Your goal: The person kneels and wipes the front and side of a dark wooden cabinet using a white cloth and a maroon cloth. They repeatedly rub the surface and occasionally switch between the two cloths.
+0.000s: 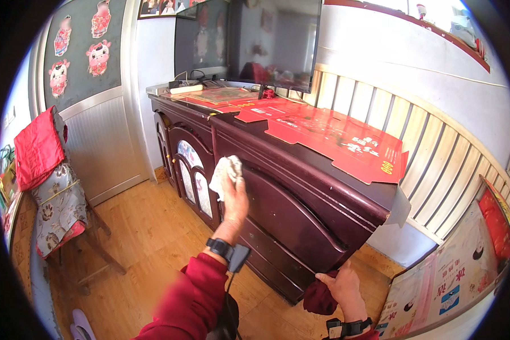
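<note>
A dark reddish-brown wooden TV cabinet [287, 208] with arched panels stands before me. My left hand [235, 202] grips a crumpled white cloth [225, 175] against the cabinet's front, by the upright between the glazed door [195, 178] and the plain arched panel. Low at the cabinet's right corner, my right hand [347, 290] holds a bunched dark red cloth [321, 296]. Its thumb shows on the near side, while the fingertips are hidden. Both wrists wear black straps.
Flattened red cardboard [323, 136] covers much of the cabinet top, beneath a large television [272, 42]. To the left is a chair [61, 208] draped with floral and red cloth. Printed cartons [442, 276] stand at right. Lilac slippers [81, 325] lie on the wood-look floor [148, 238].
</note>
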A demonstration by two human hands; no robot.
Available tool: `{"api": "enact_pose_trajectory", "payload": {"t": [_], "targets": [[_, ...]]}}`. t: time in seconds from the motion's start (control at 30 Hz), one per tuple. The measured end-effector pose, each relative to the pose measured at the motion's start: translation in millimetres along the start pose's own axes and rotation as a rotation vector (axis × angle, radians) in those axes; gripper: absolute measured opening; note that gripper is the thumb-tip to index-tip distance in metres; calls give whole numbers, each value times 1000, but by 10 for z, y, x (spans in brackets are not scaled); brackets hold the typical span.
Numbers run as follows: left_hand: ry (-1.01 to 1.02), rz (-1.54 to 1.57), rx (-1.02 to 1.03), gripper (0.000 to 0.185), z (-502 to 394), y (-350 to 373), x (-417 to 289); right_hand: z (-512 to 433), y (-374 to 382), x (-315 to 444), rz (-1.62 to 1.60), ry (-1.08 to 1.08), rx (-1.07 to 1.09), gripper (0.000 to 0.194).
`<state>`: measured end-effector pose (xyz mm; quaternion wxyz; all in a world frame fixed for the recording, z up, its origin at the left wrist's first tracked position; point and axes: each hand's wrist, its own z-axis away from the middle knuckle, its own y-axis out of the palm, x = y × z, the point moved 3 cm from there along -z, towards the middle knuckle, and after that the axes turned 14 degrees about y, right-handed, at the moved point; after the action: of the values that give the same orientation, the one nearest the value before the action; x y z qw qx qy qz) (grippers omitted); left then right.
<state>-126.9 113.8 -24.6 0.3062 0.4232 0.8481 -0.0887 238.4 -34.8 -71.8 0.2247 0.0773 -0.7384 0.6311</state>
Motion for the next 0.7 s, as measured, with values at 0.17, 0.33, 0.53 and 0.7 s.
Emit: {"api": "enact_pose_trajectory", "payload": {"t": [0.17, 0.33, 0.53, 0.7], "targets": [[254, -149, 102, 61, 570, 289, -780, 3, 42, -2, -15, -19, -43, 97], [392, -116, 332, 52, 1071, 198, -1047, -5, 55, -2, 1, -8, -33, 97], [431, -39, 634, 38, 1090, -65, -1003, -2, 31, 7, -45, -25, -11, 93], [230, -50, 3, 39, 273, -157, -943, 27, -4, -38, -179, 13, 63, 88]]}}
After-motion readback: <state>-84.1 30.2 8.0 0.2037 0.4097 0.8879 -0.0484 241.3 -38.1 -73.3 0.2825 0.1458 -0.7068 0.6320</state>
